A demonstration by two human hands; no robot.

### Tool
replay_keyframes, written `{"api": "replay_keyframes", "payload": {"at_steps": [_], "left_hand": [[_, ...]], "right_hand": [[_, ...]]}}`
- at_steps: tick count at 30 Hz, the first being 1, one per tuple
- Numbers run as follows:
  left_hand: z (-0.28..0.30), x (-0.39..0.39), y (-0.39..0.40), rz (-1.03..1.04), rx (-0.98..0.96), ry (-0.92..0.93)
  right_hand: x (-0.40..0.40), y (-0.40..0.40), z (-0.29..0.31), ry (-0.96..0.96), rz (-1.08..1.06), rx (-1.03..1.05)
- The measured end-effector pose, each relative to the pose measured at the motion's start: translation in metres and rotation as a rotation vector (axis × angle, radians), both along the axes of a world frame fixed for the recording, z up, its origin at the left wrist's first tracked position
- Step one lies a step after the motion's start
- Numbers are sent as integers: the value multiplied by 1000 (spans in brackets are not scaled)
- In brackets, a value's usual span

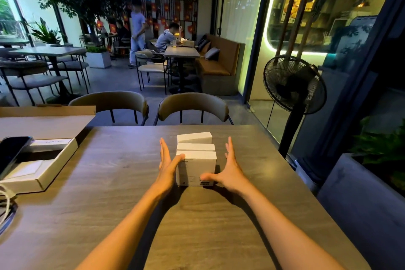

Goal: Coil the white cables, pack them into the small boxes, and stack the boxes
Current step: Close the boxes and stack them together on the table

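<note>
From my seat at the far end of the feed, the wooden table point(109, 182) fills the lower half of the view. At its left edge an open cardboard tray point(41, 180) holds a dark phone point(13, 153) and some white packaging, with a loop of white cable point(6, 201) trailing off beside it.

Near the middle of the table stand the small white boxes point(196, 160). I count what looks like three: a near box point(197, 171) with a label on its front face, one right behind it, and a far box point(194, 137) that sits a little apart and skewed — though from this angle I can't be sure whether they form a row or a partial stack.

What the next move turns on is that the boxes lie directly between the two hands, their line running away from me. Neither hand is clearly nearer.

The left hand point(167, 164) stands on edge at the left side, fingers straight and pointing away, thumb touching the near box's upper left corner. The right hand point(230, 171) mirrors it, fingers spread and clear of the boxes, thumb lying against the lower right of the near box's front face. Both hands are wide open and grip nothing. Both forearms reach straight in from below.

My read is that the packing looks done and the hands are set to square up or gather the boxes — a squeeze inward would do it.
</note>
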State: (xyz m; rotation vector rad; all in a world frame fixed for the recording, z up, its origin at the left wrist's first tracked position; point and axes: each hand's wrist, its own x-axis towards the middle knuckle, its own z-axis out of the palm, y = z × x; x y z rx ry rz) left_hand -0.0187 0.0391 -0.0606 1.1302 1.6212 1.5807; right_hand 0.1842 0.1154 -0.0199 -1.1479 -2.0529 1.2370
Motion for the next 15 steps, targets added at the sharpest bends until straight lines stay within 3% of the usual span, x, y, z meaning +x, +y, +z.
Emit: {"api": "replay_keyframes", "payload": {"at_steps": [4, 10, 15], "left_hand": [[1, 7, 5, -138, 10, -102], [14, 17, 13, -109, 113, 38], [20, 23, 13, -161, 163, -87]], "right_hand": [[-13, 18, 1, -17, 166, -88], [-28, 32, -24, -183, 63, 64], [-28, 35, -31, -88, 63, 71]]}}
